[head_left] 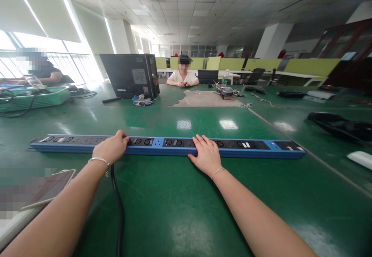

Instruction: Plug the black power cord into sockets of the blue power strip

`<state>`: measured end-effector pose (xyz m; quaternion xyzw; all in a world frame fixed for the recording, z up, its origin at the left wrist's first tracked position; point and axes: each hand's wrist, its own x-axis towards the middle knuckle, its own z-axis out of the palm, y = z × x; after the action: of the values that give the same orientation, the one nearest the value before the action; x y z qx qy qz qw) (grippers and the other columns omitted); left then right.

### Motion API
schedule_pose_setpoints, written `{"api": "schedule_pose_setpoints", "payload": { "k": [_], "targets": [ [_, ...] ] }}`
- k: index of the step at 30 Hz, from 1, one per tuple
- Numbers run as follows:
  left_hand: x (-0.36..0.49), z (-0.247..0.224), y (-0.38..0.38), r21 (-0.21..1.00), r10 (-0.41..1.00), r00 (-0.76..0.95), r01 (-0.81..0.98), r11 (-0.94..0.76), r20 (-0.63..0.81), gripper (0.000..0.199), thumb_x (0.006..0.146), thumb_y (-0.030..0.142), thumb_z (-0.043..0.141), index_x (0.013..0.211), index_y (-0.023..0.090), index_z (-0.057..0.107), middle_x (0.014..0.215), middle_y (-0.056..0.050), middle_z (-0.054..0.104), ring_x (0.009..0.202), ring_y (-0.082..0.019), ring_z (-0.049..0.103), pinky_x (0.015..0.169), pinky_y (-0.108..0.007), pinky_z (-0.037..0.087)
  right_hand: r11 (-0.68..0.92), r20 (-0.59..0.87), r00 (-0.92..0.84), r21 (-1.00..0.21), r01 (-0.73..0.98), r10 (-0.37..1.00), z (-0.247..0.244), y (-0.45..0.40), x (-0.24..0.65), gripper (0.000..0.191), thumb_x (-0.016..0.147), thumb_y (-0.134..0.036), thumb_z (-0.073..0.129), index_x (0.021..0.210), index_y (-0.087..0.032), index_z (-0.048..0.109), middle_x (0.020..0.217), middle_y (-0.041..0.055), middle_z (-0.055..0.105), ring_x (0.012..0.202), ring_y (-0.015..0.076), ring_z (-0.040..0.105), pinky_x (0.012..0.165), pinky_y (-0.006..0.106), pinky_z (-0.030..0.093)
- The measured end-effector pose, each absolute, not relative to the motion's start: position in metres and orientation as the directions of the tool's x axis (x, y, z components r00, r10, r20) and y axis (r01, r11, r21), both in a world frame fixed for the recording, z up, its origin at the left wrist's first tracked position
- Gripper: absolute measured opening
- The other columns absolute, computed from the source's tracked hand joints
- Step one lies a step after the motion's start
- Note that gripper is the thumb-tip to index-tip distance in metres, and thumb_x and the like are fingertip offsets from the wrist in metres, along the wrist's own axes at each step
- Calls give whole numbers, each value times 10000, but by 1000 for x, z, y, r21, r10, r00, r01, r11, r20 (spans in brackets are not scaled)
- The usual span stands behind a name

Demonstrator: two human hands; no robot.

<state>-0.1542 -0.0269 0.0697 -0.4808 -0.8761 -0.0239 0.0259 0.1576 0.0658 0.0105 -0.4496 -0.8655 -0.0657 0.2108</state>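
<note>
A long blue power strip (158, 142) with black socket panels lies crosswise on the green tabletop in front of me. My left hand (109, 148) is closed over its left half, fingers curled down at the sockets. A small dark part shows at those fingertips, but what they pinch is mostly hidden. From beneath this hand a black cable (116, 199) runs down toward the near edge; its upper end is out of sight. My right hand (207, 154) holds the strip right of the middle, fingers across the top and thumb against the near side.
Behind the strip stand a black computer case (128, 75) and a pair of gloves (142, 100). A green basket (43, 98) is at far left, a black bag-like item (337, 125) at right. One person (183, 75) sits opposite, another (43, 69) at left.
</note>
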Motion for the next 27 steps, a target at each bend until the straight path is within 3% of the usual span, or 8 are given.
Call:
{"api": "schedule_pose_setpoints", "payload": {
  "k": [5,19,22,25,27],
  "targets": [
    [-149,70,-28,29,812,-578,816,577,80,580,821,540,168,1106,182,523,931,-200,658,866,-358,621,712,-441,440,586,423,-505,-81,806,752,11,66,157,616,751,-452,551,1297,-191,433,1376,70,424,1263,255,320,1003,396,234],
    [-140,61,-33,271,714,-686,721,638,142,559,805,580,247,1137,230,531,968,-154,657,895,-349,599,725,-439,431,584,436,-499,-78,808,749,10,67,157,609,749,-446,557,1289,-189,442,1367,68,435,1257,252,328,1005,398,232],
    [-142,74,-37,376,612,-745,665,645,266,519,819,526,275,1130,194,525,911,-144,659,848,-317,602,686,-397,437,583,429,-503,-69,810,750,10,67,157,617,751,-452,552,1296,-187,432,1370,67,431,1262,247,323,1005,397,234],
    [-148,102,-45,542,368,-787,611,577,496,422,814,430,334,1089,194,549,796,-60,644,744,-217,585,643,-308,427,582,430,-505,-61,811,748,10,67,157,619,751,-452,550,1294,-180,435,1365,67,439,1259,248,328,1002,397,237],
    [-153,119,-53,569,428,-785,619,541,448,401,766,474,415,1020,223,597,630,5,591,603,-170,539,558,-262,392,581,435,-504,-58,812,747,10,67,157,613,751,-448,551,1290,-177,441,1360,65,445,1255,249,333,999,397,239]
  ]
}}
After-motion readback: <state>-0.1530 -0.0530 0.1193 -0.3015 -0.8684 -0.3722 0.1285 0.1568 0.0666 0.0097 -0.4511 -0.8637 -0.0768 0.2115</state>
